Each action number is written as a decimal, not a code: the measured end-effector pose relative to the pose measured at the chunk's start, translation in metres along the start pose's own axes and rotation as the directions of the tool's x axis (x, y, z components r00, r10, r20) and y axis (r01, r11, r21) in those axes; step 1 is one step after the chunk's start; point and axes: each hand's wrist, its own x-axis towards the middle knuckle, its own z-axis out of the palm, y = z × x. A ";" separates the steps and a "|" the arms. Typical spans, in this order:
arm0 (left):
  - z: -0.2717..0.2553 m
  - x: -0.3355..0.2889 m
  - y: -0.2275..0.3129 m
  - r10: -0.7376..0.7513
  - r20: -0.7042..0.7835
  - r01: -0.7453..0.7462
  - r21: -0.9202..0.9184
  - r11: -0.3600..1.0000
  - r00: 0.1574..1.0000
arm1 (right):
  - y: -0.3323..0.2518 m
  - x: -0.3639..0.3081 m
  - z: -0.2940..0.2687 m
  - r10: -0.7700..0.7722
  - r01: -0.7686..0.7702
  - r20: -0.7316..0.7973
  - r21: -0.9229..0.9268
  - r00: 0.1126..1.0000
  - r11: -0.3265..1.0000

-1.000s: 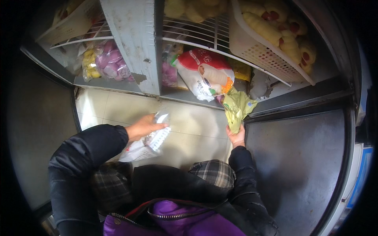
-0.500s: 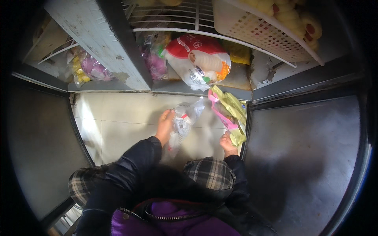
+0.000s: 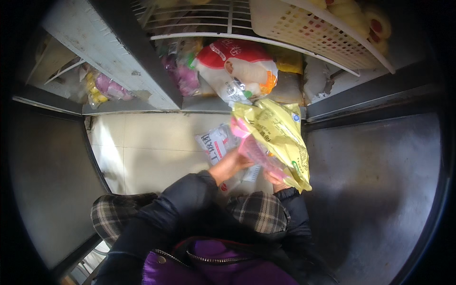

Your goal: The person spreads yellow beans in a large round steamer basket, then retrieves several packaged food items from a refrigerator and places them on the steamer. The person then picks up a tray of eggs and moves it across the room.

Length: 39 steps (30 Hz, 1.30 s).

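A yellow-and-pink printed plastic bag [image 3: 280, 133] hangs between my hands, its pink side facing left. My right hand [image 3: 275, 179] grips its lower end, the fingers partly hidden by the bag. My left hand [image 3: 231, 165] has its fingers closed at the pink edge; the fingertips are partly hidden. Beneath and behind my left hand is a clear plastic bag [image 3: 209, 142] with dark print and a red patch. I cannot tell if it touches the left hand or lies on the floor.
Ahead is an open cabinet with a wire shelf [image 3: 199, 35], a perforated basket [image 3: 304, 28] of rolls, and a red-and-white food bag [image 3: 232, 71] at its lower edge. Bags of purple and yellow food [image 3: 111, 88] sit left. Dark doors [image 3: 375, 190] stand either side over tiled floor [image 3: 156, 133].
My left hand has moved right and down, from the clear bag to the pink edge of the yellow bag. The yellow bag has spread wider, and the clear bag now sits below the left hand.
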 end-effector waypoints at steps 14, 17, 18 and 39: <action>-0.007 0.015 0.033 0.399 -0.017 -0.398 0.017 0.917 0.917 | -0.018 0.024 0.158 -0.487 -0.024 -0.204 -0.936 0.849 0.350; -0.003 0.016 0.031 0.344 -0.211 -0.343 0.041 0.938 0.915 | -0.012 0.004 0.218 -0.269 0.197 0.079 -0.874 0.960 0.445; -0.001 0.017 0.032 0.313 -0.223 -0.312 0.038 0.949 0.923 | -0.004 0.006 0.230 -0.249 0.160 0.089 -0.945 0.964 0.285; 0.002 -0.002 0.020 0.473 -0.261 -0.226 0.625 0.747 0.842 | 0.024 0.011 0.061 -0.112 0.020 -0.189 -0.432 0.975 0.902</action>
